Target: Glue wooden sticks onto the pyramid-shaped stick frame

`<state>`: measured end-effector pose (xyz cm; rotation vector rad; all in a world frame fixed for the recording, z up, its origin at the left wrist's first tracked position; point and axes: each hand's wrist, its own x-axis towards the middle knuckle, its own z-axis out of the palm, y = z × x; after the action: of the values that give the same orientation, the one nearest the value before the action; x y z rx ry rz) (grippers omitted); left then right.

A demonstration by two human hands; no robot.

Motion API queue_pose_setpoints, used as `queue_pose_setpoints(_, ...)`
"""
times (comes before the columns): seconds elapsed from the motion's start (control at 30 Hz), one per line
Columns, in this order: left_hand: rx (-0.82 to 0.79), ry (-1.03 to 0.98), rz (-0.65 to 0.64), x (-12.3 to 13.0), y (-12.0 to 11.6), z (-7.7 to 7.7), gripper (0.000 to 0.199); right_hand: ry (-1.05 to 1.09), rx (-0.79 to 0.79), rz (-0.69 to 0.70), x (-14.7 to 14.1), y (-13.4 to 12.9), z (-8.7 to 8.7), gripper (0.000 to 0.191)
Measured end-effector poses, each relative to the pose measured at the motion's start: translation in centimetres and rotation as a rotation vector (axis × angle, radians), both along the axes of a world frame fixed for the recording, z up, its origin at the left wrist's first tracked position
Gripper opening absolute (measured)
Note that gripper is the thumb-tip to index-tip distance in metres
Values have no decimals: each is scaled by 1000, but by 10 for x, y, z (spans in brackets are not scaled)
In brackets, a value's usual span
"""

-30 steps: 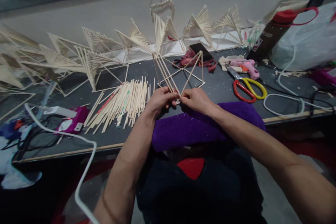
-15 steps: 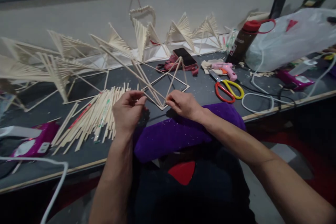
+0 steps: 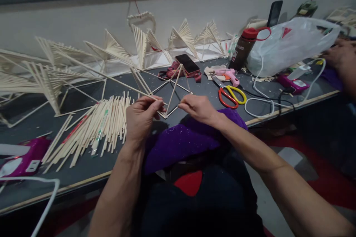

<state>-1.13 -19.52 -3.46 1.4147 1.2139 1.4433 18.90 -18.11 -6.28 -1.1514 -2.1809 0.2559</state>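
From here, the left hand (image 3: 145, 115) pinches a long stick (image 3: 111, 77) beside the stick frame (image 3: 172, 94) near the desk's (image 3: 83, 179) front edge, finished shapes (image 3: 140, 44) crowding behind, while the right hand's (image 3: 198, 108) curled fingers hide whether they grip the frame.

Single head-worn view, forward and down over both hands (image 3: 168, 109)

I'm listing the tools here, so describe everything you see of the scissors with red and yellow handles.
The metal scissors with one red and one yellow loop handle lie on the dark grey tabletop, loops towards the person, silvery blades pointing away and leftward. The loops look smooth, perhaps plastic. The blade end reaches the crumpled pale cloth near the pink glue gun; contact is unclear. No hand touches them.
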Motion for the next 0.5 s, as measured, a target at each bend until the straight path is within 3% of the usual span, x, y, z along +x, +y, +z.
queue_pose_setpoints(0.07,21,-44,20,2,0,4,8,41,17,-125,29,-2,4,31)
queue_pose_setpoints(0.23,-40,-76,-116,21,7,-1,12,25,-105,-366,105,-6,15,42)
queue_pose_setpoints(0.3,-36,-86,-141,31,10,-8,14,37,-164,-370,121,-7,18,32)
queue_pose_setpoints(0.4,6,-25,-127,41,12,-18,13,29,-217,-244,128,-7,18,12)
queue_pose_setpoints(0.47,35,38,-118,43,9,-24,12,-29,-209,-210,130,-7,17,24)
queue_pose_setpoints(0.5,44,70,-114,42,7,-26,11,-90,-198,-265,131,-7,17,33)
